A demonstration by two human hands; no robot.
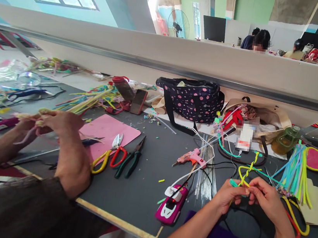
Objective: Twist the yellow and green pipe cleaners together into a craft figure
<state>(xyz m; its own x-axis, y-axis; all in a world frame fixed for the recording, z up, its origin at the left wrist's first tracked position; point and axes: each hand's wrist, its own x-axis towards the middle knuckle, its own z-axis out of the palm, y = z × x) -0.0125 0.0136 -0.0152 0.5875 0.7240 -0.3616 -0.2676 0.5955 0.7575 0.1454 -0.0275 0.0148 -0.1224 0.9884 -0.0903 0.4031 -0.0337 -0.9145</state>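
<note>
Two hands at work on one braid (246, 170) of yellow and teal pipe cleaners, held just above the dark bench (144, 187) at the lower right. Left hand (229, 194) closed, thumb and fingertips pinching the near end of the braid where a teal tip sticks out. Right hand (268, 198) likewise closed, fingers curled and pinching the strands just beside the left, the two hands nearly touching.

Judging by the look of it, about midway: a twisted length already plaited, running up and away from the hands toward the tan bag (264, 117), with loose yellow and teal strands trailing off to the right, still unplaited. Exactly how much loose length remains: hard to tell, since the strands merge with the clutter. Braid itself thin, fuzzy, bendable, loosely wound, yellow dominant with teal crossing through.

Close by: a bundle of pastel pipe cleaners (294, 172) lying to the right of the hands, a pink glue gun (190, 157) and a sheaf of clear glue sticks (207, 172) to the left, a pink power strip (171, 204) near the bench edge. Farther left, yellow and red scissors (110, 155) and green pliers (130, 161) beside a pink sheet (107, 130). Spotted dark bag (192, 98) against the partition.

At the left, another person's two hands (55, 128) twisting pale material of their own, separate from the braid.
</note>
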